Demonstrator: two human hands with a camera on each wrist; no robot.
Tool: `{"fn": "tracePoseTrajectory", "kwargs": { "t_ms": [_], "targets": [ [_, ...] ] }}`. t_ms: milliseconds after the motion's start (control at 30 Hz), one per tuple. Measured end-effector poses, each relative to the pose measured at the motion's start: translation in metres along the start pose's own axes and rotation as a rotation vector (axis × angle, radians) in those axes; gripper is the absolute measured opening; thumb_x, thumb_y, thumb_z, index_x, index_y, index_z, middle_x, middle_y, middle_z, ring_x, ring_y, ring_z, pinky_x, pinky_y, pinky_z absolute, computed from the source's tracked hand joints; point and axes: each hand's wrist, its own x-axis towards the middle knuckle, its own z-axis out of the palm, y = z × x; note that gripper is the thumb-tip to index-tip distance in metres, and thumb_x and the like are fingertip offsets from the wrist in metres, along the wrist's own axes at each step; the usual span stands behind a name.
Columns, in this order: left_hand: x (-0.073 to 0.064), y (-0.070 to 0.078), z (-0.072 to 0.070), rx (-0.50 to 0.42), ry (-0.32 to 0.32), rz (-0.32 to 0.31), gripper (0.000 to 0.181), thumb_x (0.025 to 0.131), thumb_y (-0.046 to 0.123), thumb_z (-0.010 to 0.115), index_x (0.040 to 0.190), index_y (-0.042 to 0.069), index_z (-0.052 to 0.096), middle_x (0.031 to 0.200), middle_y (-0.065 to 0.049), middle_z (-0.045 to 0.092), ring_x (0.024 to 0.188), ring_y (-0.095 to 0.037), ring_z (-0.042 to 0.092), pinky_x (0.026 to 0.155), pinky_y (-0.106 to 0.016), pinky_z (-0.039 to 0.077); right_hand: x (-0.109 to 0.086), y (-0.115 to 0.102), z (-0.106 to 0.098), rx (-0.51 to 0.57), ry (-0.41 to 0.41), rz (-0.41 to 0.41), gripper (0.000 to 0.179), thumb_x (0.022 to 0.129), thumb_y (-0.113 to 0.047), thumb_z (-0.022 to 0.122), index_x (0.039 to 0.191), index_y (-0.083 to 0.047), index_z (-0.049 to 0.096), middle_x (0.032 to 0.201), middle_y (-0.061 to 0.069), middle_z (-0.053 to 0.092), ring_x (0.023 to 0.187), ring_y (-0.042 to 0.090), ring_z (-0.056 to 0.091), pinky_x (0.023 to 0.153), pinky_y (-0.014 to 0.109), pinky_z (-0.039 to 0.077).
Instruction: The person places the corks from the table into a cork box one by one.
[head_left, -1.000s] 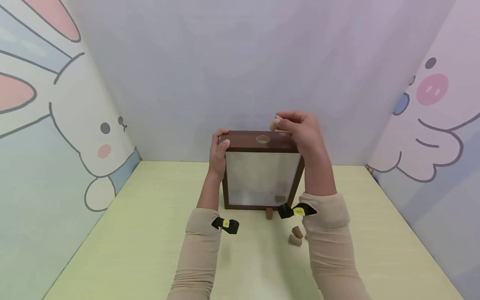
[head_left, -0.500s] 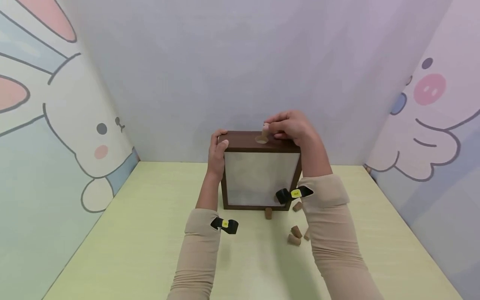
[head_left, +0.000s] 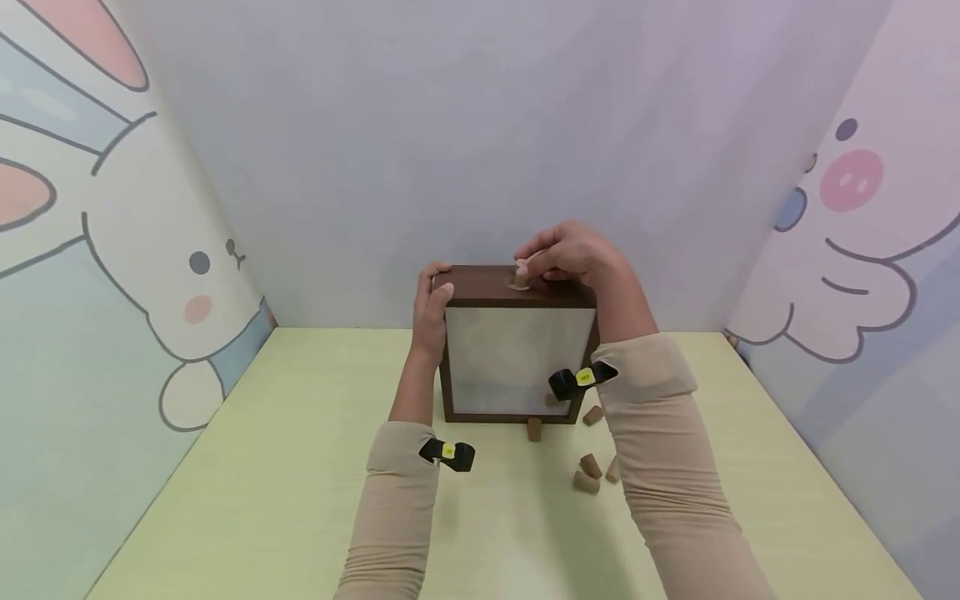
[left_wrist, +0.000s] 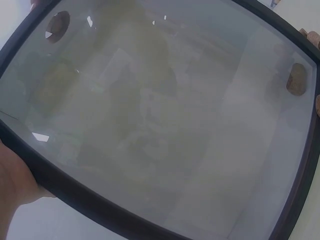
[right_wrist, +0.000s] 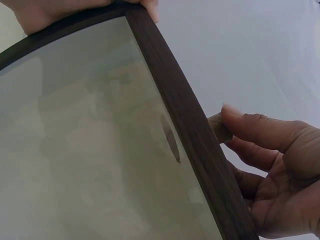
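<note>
A dark brown shadow box (head_left: 480, 287) with a clear front panel stands upright on the table. My left hand (head_left: 430, 312) grips its upper left corner, the thumb on the front side and the fingers over the back. In the top edge is a round hole (head_left: 511, 284). Right at that hole, my right hand (head_left: 577, 252) pinches a cork (head_left: 521, 278) between thumb and fingers; the right wrist view shows this cork (right_wrist: 219, 128) against the frame's edge. Behind the panel, another cork (left_wrist: 297, 80) lies inside at the bottom.
One cork (head_left: 534, 430) stands before the box's lower edge. Several more, among them a cork (head_left: 593, 415) beside the box and a cork (head_left: 587, 482) nearer me, lie on the pale green table (head_left: 315, 467). A grey wall (head_left: 480, 150) rises close behind.
My right hand has moved left and slightly down with its cork, from above the box's right part to the hole. My left hand keeps its grip on the corner.
</note>
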Motion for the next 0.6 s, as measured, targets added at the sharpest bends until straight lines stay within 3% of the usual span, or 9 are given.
{"fn": "tracePoseTrajectory", "kwargs": {
  "t_ms": [333, 600],
  "targets": [
    [-0.004, -0.001, 0.004, -0.002, -0.024, -0.041, 0.049, 0.088, 0.027, 0.042, 0.131, 0.004, 0.038, 0.146, -0.007, 0.022, 0.129, -0.020, 0.021, 0.099, -0.045, 0.018, -0.018, 0.006, -0.004, -0.078, 0.009, -0.066, 0.034, 0.083, -0.018, 0.070, 0.115, -0.010, 0.065, 0.094, 0.011, 0.065, 0.080, 0.022, 0.054, 0.071, 0.032, 0.046],
    [-0.012, 0.030, 0.007, 0.011, -0.015, -0.025, 0.050, 0.086, 0.024, 0.039, 0.128, -0.004, 0.036, 0.144, -0.014, 0.023, 0.129, -0.023, 0.021, 0.099, -0.046, 0.018, -0.059, 0.019, 0.001, -0.114, 0.052, -0.257, 0.040, 0.085, -0.027, 0.067, 0.121, -0.009, 0.062, 0.082, 0.016, 0.063, 0.081, 0.024, 0.055, 0.072, 0.036, 0.043]
  ]
}}
